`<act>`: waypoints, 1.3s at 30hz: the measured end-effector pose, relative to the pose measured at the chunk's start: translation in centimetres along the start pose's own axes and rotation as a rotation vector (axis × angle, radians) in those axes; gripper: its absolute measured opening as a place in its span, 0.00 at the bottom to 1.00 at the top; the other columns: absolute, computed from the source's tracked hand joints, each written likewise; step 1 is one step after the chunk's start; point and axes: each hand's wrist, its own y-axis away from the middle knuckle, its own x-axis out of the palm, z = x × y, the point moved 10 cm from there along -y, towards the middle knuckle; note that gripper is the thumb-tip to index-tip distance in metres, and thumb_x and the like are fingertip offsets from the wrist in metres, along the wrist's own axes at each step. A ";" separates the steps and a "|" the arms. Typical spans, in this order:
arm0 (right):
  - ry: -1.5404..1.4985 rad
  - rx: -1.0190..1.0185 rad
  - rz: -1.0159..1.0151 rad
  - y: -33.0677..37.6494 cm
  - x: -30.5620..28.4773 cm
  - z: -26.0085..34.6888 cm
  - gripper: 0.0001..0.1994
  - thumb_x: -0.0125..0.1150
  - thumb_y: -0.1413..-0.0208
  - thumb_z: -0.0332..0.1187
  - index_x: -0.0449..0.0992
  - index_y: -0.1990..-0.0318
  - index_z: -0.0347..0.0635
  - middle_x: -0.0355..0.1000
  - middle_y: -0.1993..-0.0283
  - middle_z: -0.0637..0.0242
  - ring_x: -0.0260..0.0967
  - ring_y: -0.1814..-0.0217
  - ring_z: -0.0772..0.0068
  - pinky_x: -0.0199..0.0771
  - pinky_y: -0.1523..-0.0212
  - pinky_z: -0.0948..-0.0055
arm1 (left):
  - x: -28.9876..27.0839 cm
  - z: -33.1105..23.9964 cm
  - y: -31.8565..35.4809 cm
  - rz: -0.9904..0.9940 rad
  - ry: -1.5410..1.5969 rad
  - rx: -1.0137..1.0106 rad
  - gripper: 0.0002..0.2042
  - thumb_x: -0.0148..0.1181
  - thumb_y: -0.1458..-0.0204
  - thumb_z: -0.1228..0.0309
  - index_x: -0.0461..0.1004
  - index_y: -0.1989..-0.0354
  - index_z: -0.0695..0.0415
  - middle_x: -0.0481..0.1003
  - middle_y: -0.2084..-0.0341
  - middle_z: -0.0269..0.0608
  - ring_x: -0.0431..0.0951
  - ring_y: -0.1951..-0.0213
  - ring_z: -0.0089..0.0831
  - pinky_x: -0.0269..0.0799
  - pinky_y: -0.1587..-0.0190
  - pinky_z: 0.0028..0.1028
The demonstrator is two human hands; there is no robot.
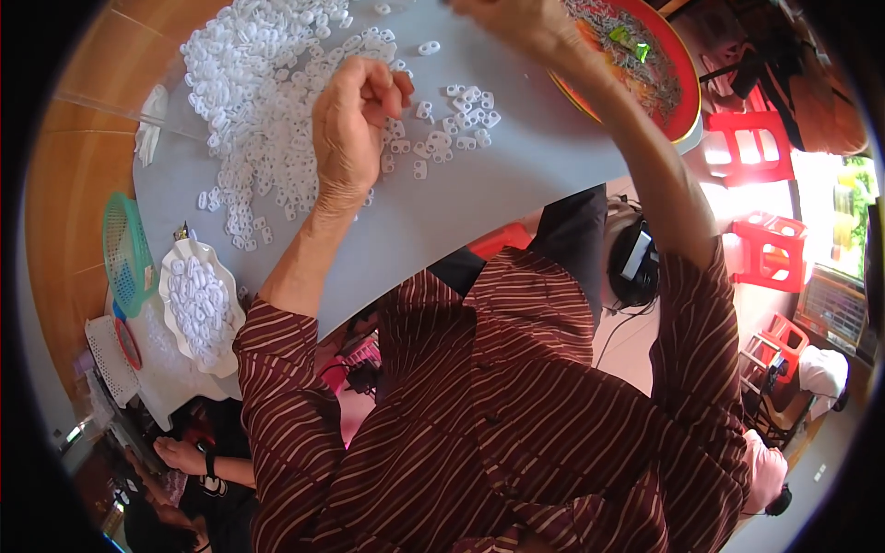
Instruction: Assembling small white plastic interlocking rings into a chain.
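Note:
My left hand (pixel 352 124) is raised over the grey table (pixel 452 198), its fingers curled together. Whatever sits between those fingers is hidden. Beneath and beyond it spreads a large heap of small white plastic pieces (pixel 267 101) with holes in them. To its right lies a looser cluster of similar white pieces (pixel 466 118). My right hand (pixel 525 26) reaches to the far edge of the view, smeared by motion, with its fingertips partly cut off. Under my right forearm, a round red tray (pixel 687 88) holds many small grey metal-looking parts (pixel 645 78) and a bright green wrapper (pixel 629 41).
At the left stand a scalloped white dish (pixel 230 355) filled with white pieces and a green mesh basket (pixel 120 244). Red plastic stools (pixel 770 253) are on the floor at the right. Another person's hand (pixel 180 455) shows at the lower left.

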 end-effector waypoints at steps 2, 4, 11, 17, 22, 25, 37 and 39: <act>-0.026 -0.145 0.132 1.4 2.1 3.8 0.07 0.56 0.54 0.28 0.76 0.70 0.34 0.73 0.75 0.53 0.72 0.74 0.60 0.71 0.71 0.66 | -0.9 -0.8 -0.3 -0.031 -0.007 0.035 0.16 0.40 0.42 0.63 0.64 0.77 0.60 0.66 0.83 0.38 0.71 0.69 0.29 0.65 0.61 0.26; -0.044 -0.095 0.213 1.8 4.4 1.7 0.07 0.56 0.54 0.28 0.76 0.70 0.33 0.73 0.75 0.51 0.72 0.74 0.57 0.70 0.71 0.65 | -0.6 -1.7 -1.0 -0.041 -0.020 0.061 0.16 0.40 0.42 0.63 0.64 0.78 0.60 0.66 0.83 0.38 0.71 0.69 0.30 0.65 0.61 0.26; 0.293 -0.132 0.319 2.4 7.6 2.6 0.05 0.58 0.54 0.30 0.78 0.70 0.40 0.73 0.71 0.52 0.72 0.66 0.50 0.72 0.64 0.59 | -1.1 -2.1 -1.3 -0.024 -0.050 0.109 0.16 0.41 0.43 0.63 0.65 0.77 0.61 0.66 0.83 0.38 0.70 0.69 0.30 0.65 0.61 0.27; 0.314 -0.142 0.295 3.0 7.2 3.0 0.05 0.57 0.53 0.29 0.78 0.71 0.38 0.74 0.73 0.53 0.73 0.68 0.53 0.73 0.65 0.61 | -1.1 -2.5 -1.2 0.013 -0.118 0.146 0.15 0.43 0.42 0.62 0.67 0.75 0.60 0.67 0.82 0.37 0.70 0.70 0.27 0.64 0.63 0.24; 0.031 -0.129 0.008 4.4 2.5 3.6 0.06 0.56 0.54 0.27 0.78 0.72 0.37 0.73 0.77 0.55 0.72 0.74 0.56 0.73 0.67 0.65 | 1.0 -3.1 -0.3 0.045 -0.404 0.134 0.15 0.46 0.42 0.62 0.70 0.75 0.60 0.69 0.82 0.34 0.69 0.73 0.21 0.64 0.67 0.21; -0.154 0.023 -0.062 5.8 1.2 3.6 0.06 0.55 0.55 0.27 0.78 0.71 0.37 0.73 0.78 0.56 0.72 0.77 0.57 0.73 0.71 0.67 | 2.0 -2.4 0.4 0.063 -0.543 0.054 0.16 0.47 0.42 0.61 0.70 0.74 0.62 0.68 0.80 0.32 0.65 0.74 0.19 0.62 0.67 0.19; -0.308 0.093 -0.305 11.5 -0.4 3.4 0.08 0.55 0.51 0.25 0.77 0.64 0.35 0.75 0.73 0.60 0.73 0.74 0.71 0.71 0.72 0.74 | 5.5 -1.7 1.9 0.241 -0.625 0.154 0.13 0.46 0.41 0.64 0.71 0.67 0.62 0.70 0.82 0.33 0.66 0.76 0.19 0.63 0.72 0.22; -0.437 0.217 -0.332 12.3 -0.4 1.8 0.08 0.56 0.50 0.25 0.77 0.63 0.34 0.75 0.73 0.61 0.73 0.72 0.76 0.71 0.72 0.77 | 5.5 -1.5 1.9 0.250 -0.667 0.162 0.13 0.45 0.41 0.65 0.71 0.67 0.62 0.70 0.81 0.33 0.66 0.76 0.19 0.63 0.72 0.21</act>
